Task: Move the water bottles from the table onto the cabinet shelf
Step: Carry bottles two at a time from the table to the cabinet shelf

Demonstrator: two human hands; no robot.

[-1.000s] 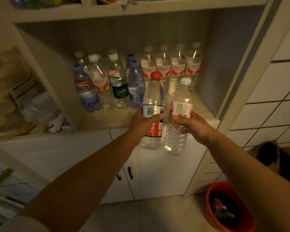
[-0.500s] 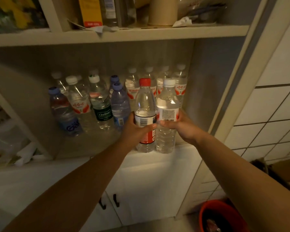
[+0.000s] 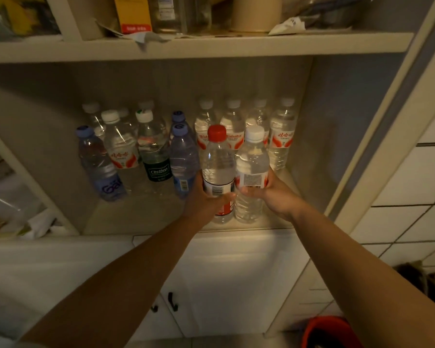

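The cabinet shelf (image 3: 274, 226) was a pale open compartment with a grey right wall, set over white doors with two dark handles (image 3: 172, 301); a white tiled wall (image 3: 417, 187) stood to the right of the shelf, an orange bin (image 3: 329, 331) lay on the floor below its right end, and a cluttered upper shelf (image 3: 199, 45) ran above it; rows of stored bottles (image 3: 151, 151) filled the back and left of the shelf. Compared with half a second earlier, both arms had reached further in, so that the two carried bottles, then hanging at the shelf's front lip, now stood at its front right with their bases on or just over the board; I could not tell which. The left hand (image 3: 206, 199) was wrapped round the lower label of the red-capped bottle (image 3: 217, 162); the right hand (image 3: 274, 194) was curled round the middle of the white-capped bottle (image 3: 253, 162); the two bottles touched side by side, just in front of the red-labelled row. Each bottle stood upright, its long axis vertical, cap pointing up.
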